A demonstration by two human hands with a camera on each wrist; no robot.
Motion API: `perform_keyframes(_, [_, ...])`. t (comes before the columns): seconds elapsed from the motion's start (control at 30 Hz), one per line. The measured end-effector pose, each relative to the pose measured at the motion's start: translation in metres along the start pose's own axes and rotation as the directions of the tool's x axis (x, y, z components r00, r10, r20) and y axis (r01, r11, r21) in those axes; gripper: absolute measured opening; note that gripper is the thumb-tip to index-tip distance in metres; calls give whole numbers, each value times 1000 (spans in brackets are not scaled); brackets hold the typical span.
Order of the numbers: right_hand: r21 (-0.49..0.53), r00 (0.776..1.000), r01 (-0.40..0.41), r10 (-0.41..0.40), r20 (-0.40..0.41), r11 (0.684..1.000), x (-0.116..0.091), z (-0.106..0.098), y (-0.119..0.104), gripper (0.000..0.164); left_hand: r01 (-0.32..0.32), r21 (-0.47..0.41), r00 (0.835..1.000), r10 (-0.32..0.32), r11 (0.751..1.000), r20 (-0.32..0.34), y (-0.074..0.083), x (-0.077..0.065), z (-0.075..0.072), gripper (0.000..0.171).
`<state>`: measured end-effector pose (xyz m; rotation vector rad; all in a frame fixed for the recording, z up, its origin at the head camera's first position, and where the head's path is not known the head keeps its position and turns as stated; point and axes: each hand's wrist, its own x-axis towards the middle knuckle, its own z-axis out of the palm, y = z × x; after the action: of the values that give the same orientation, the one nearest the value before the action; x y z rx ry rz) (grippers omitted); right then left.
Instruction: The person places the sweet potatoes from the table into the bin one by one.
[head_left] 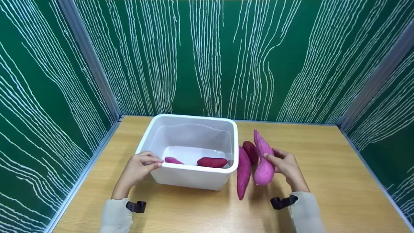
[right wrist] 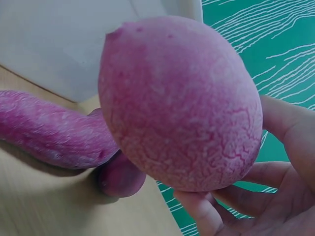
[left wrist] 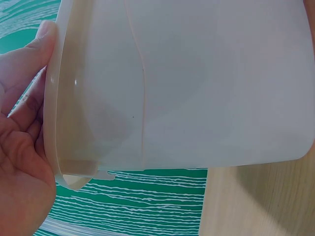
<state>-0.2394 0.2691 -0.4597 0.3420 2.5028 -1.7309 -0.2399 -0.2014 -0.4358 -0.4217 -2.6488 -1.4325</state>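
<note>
My left hand (head_left: 137, 168) pinches the front-left rim of a white plastic bin (head_left: 190, 178); the left wrist view shows the thumb and fingers at its lip. In my right hand (head_left: 289, 166) is a large pink sweet potato (head_left: 264, 170), thick at the near end and tapering away from me. The right wrist view shows its rounded, wrinkled end (right wrist: 182, 108) between thumb and fingers. Just left of it, a long purple-pink sweet potato (head_left: 244, 171) and a dark red one (head_left: 250, 152) lie on the table, beside the bin's right wall.
Inside the bin are a dark red sweet potato (head_left: 212, 162) and a pink one (head_left: 173, 160), both partly hidden by the front rim. The wooden table (head_left: 343, 181) ends at green, white-streaked walls (head_left: 207, 64) at the back and sides.
</note>
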Motion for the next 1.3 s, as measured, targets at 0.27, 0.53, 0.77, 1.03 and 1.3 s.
perform_keyframes(0.27, [3, 999, 37, -37, 14, 999, 3, -2, -13, 75, 2, 11, 1000, -1, 1000, -7, 2, -1, -1, 9])
perform_keyframes(0.53, [8, 996, 81, -81, 28, 997, 5, -5, -24, 70, 6, 15, 1000, -6, 1000, -5, 3, -1, 0, 10])
perform_keyframes(0.77, [2, 995, 89, -89, 55, 996, 7, -6, -35, 70, 43, 32, 999, -43, 999, 4, 3, 0, -1, 12])
perform_keyframes(1.03, [-18, 992, 100, -98, 77, 995, 10, -7, -44, 72, 48, 36, 999, -48, 998, 10, 3, 0, 0, 12])
perform_keyframes(1.3, [-15, 988, 124, -122, 92, 992, 12, -6, -52, 70, 27, 27, 1000, -27, 999, -1, 3, -1, 0, 11])
